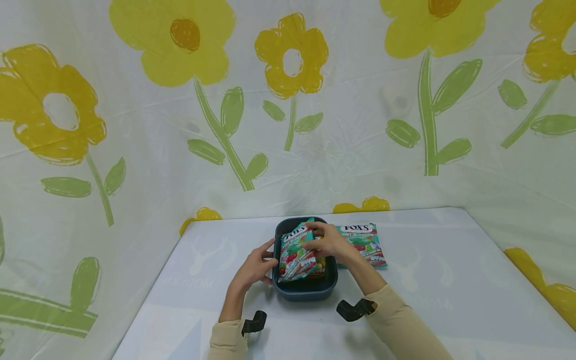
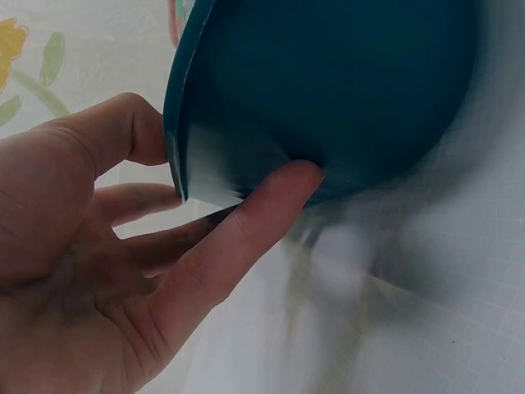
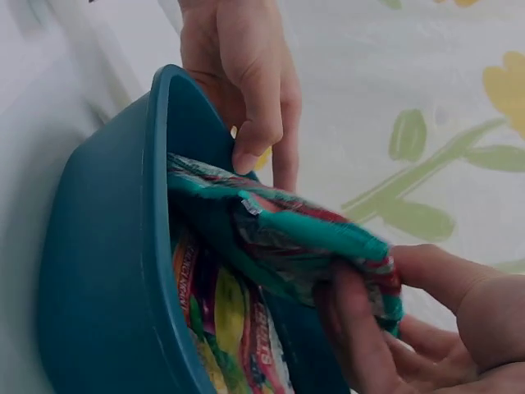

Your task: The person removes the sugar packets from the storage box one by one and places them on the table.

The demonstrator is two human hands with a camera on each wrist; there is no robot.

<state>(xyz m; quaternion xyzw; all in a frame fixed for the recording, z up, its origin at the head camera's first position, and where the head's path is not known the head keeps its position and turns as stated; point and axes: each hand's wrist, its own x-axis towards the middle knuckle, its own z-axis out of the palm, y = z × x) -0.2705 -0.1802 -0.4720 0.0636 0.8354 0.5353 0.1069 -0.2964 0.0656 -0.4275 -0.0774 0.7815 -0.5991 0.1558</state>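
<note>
A dark teal plastic bin stands on the table. My left hand grips its left rim; in the right wrist view that hand has a digit over the edge. My right hand pinches a teal and red Fox's candy bag by its right edge. The bag tilts inside the bin, its lower end below the rim in the right wrist view. Under it lies another colourful candy packet, partly hidden. The left wrist view shows the bin's wall against my fingers.
A second Fox's bag lies flat on the white table, right of the bin and partly behind my right forearm. A flower-printed curtain rises behind the table. Black wrist cameras stick out from both wrists.
</note>
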